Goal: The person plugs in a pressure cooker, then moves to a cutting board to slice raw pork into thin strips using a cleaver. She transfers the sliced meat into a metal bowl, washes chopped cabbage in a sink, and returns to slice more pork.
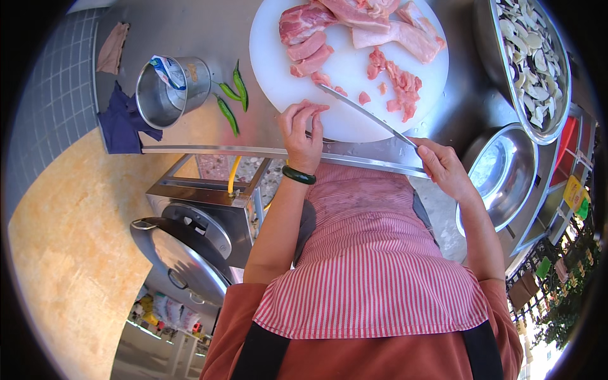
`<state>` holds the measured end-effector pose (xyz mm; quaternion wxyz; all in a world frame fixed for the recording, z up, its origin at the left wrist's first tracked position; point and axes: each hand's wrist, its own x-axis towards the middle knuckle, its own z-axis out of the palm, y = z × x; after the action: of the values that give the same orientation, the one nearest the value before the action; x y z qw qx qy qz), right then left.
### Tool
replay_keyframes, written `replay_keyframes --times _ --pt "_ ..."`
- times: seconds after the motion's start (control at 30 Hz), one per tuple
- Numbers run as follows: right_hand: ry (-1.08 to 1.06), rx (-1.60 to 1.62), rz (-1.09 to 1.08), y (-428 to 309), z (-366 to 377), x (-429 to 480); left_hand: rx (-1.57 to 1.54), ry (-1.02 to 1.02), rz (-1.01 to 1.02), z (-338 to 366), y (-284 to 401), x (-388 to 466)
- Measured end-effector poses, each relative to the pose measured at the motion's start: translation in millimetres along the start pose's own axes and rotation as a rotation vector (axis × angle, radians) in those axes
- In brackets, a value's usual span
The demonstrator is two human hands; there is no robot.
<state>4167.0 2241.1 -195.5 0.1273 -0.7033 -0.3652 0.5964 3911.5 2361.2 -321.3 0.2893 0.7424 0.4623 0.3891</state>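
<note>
My left hand (302,133), with a dark green bangle at its wrist, pinches a strip of raw meat (315,106) above the near left part of a round white cutting board (337,121). My right hand (439,164) grips the handle of a knife (368,113) at the board's near right edge. The blade slants up and left across the board, its tip beside a small meat piece (321,78). Thick meat slices (311,61) lie by a larger chunk (306,23) at the far left. A pile of cut pieces (403,88) rests right of the blade, below a skin-on slab (399,40).
Green chillies (226,115) and a metal pot (161,95) holding a packet stand left of the board, near a dark blue cloth (121,121). On the right are a basin of pale slices (534,61) and a metal basin (503,175). The steel table's edge (228,151) runs before me.
</note>
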Motion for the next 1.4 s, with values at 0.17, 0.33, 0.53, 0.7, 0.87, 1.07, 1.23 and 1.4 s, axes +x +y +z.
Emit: replay_keyframes --times 0.17,0.33,0.53,0.7,0.87,1.07,1.23,1.4 --pt "0.070 -0.064 -0.199 -7.4 13.5 5.9 0.070 -0.050 0.046 -4.4 -4.9 -2.3" --pt "0.057 -0.153 -0.183 -9.9 14.6 10.7 0.103 -0.073 0.068 -5.0 -6.3 -1.3" --pt "0.041 -0.203 -0.154 -21.1 13.1 10.1 0.116 -0.068 0.112 -6.3 -7.7 -0.2" --pt "0.100 -0.252 -0.219 -54.6 38.4 43.9 0.113 -0.053 0.125 -4.6 -8.2 1.5" --pt "0.123 -0.186 -0.256 -55.9 64.2 68.2 0.135 -0.057 0.134 -5.6 -5.6 1.9" --pt "0.050 -0.041 -0.023 -1.7 11.5 15.9 0.079 -0.070 0.131 -5.8 -5.5 4.3" --pt "-0.003 0.086 0.020 1.3 2.5 5.4 0.050 -0.015 0.055 -5.6 -0.8 -2.1" --pt "0.027 -0.034 -0.134 -5.7 17.1 7.1 0.048 -0.010 0.032 -7.7 -2.7 -3.3"
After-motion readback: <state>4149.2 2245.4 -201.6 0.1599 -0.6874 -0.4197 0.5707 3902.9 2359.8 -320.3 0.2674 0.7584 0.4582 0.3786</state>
